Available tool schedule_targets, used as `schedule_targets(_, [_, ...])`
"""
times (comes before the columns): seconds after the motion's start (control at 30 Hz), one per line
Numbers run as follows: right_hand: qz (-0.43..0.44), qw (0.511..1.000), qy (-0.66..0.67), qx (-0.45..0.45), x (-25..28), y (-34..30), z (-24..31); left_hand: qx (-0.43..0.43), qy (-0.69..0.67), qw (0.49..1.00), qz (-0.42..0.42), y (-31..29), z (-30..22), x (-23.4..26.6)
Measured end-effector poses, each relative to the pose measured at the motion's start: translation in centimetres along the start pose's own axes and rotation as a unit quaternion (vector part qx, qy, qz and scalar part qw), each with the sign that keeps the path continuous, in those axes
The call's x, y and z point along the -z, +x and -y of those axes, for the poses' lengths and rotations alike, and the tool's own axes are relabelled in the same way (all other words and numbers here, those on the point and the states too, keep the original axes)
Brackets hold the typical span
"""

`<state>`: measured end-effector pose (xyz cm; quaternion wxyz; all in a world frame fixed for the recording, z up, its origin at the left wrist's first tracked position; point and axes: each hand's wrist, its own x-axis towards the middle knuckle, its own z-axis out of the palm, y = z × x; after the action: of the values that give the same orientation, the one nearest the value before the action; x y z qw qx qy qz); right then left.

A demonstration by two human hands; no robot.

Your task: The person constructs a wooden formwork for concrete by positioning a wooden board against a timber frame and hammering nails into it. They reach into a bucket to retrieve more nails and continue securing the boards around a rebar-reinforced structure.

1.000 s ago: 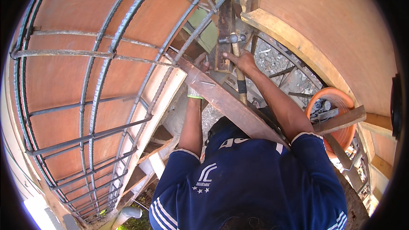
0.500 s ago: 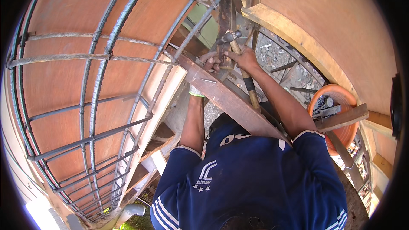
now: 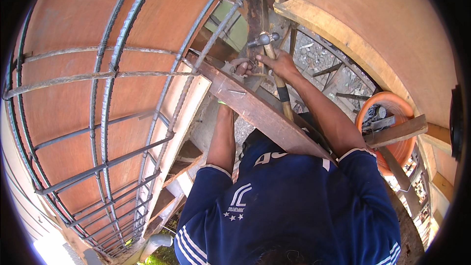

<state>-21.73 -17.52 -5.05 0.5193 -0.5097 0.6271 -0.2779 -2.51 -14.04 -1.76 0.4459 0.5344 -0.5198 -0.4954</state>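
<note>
My right hand (image 3: 280,65) is closed round a ball-peen hammer (image 3: 284,95) close below its metal head; the wooden handle has a dark band and hangs toward my body. Beside it, my left hand (image 3: 239,66), in a pale glove with bare fingertips, has its fingers curled together. Whatever they pinch is too small to make out. Both hands meet in front of a dark timber post (image 3: 257,17). A reddish-brown plank (image 3: 267,116) slants below them toward my chest, hiding part of my left wrist. A nail (image 3: 237,92) sticks out of this plank.
A rebar cage (image 3: 110,73) stands against a plywood panel (image 3: 59,83) on the left. Another curved-looking panel (image 3: 373,14) with a timber edge rises at right. An orange bucket (image 3: 387,99) holds metal pieces, with a wood offcut (image 3: 397,131) across it. Rubble (image 3: 319,51) lies below.
The view has shifted slightly, so the rebar cage sits a little further left. My hands stay together at the post, and the hammer's handle hangs slightly more upright.
</note>
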Motion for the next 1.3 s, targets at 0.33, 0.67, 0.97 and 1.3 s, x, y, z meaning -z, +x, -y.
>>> schedule_targets(0.33, [-0.017,0.999,0.001,0.03,0.0,-0.1,0.0,-0.305,0.409,0.855,0.092,2.2,-1.4,1.8])
schedule_targets(0.67, [0.014,1.0,0.027,-0.005,0.3,0.2,0.0,-0.419,0.524,0.717,0.191,4.0,-2.1,2.7])
schedule_targets(0.97, [0.029,0.999,0.043,-0.016,0.6,0.2,0.2,-0.07,0.13,0.985,0.093,1.2,-0.2,0.9])
schedule_targets(1.3, [-0.023,1.0,-0.02,0.0,1.0,-0.6,1.0,-0.054,0.104,0.991,0.067,1.2,-0.2,0.3])
